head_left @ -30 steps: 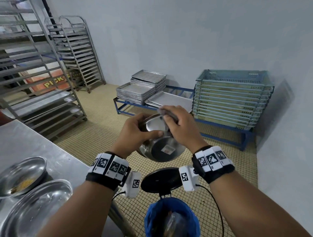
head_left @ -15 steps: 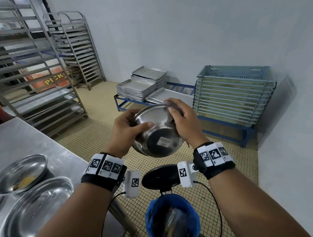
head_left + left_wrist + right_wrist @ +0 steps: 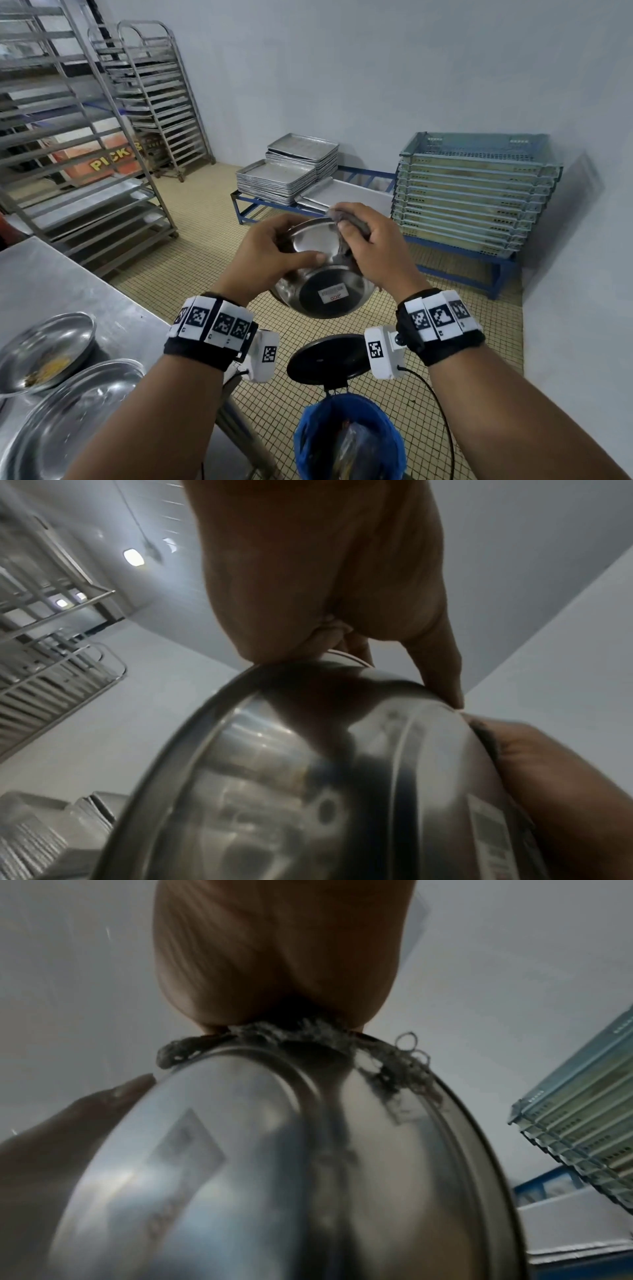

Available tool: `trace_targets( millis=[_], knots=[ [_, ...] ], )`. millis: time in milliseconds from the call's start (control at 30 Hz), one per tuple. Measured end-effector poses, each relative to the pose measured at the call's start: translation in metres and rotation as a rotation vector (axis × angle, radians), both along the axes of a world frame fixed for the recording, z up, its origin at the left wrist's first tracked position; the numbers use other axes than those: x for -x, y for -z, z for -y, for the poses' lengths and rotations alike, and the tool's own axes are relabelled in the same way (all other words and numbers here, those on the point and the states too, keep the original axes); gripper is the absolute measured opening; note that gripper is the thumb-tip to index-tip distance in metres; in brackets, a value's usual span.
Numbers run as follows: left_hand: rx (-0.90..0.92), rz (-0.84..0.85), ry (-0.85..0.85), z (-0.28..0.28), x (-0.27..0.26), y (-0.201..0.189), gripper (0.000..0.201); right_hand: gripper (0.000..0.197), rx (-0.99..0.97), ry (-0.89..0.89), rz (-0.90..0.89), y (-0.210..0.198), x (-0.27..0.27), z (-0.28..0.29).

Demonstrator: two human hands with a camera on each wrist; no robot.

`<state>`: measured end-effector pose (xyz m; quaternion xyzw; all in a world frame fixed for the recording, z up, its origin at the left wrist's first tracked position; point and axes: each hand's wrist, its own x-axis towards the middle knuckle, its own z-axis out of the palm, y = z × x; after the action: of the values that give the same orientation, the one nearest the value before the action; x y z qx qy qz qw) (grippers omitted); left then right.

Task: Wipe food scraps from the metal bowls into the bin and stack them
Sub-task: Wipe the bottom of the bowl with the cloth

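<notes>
Metal bowl [image 3: 322, 277] tilted in the air above blue-lined bin [image 3: 349, 435]; left hand [image 3: 263, 253] curls fingers over its rim, thumb on outside; right hand [image 3: 370, 246] pinches grey cloth [image 3: 346, 222] against rim; black bin lid [image 3: 329, 359] between; two bowls [image 3: 44, 346] on steel table [image 3: 51, 277] at left, one with scraps.

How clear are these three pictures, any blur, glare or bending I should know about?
Head view: sharp, evenly lit, with wide-angle bending of the racks; the held bowl and its label read clearly above the bin. Left wrist view: the bowl fills the frame, soft and smeared with reflections, and the left hand is dim. Right wrist view: motion-blurred bowl, though the cloth threads stay crisp.
</notes>
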<state>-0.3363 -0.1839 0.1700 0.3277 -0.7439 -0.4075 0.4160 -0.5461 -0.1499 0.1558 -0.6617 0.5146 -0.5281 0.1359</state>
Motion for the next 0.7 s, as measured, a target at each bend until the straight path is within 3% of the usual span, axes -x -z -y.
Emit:
trace_targets(
  millis=[200,400,567,633,700],
  knots=[
    [-0.114,-0.261,-0.080,0.003,-0.015,0.009,0.045,0.022,-0.113,0.042,0.295,0.031,0.014,-0.008],
    [-0.079,-0.153,-0.030,-0.003,0.000,0.010,0.045,0.027,0.055,0.029,-0.031,0.006,-0.002,-0.002],
    [-0.106,-0.257,-0.054,-0.001,-0.010,0.012,0.045,0.027,-0.157,0.070,0.199,0.025,0.010,-0.009],
    [-0.118,-0.249,-0.059,-0.003,-0.007,0.015,0.045,0.025,-0.127,0.071,0.183,0.019,0.006,-0.010],
    [-0.120,-0.212,-0.045,-0.007,0.000,0.017,0.046,0.027,-0.038,0.054,0.052,0.007,-0.002,-0.008]
  ],
)
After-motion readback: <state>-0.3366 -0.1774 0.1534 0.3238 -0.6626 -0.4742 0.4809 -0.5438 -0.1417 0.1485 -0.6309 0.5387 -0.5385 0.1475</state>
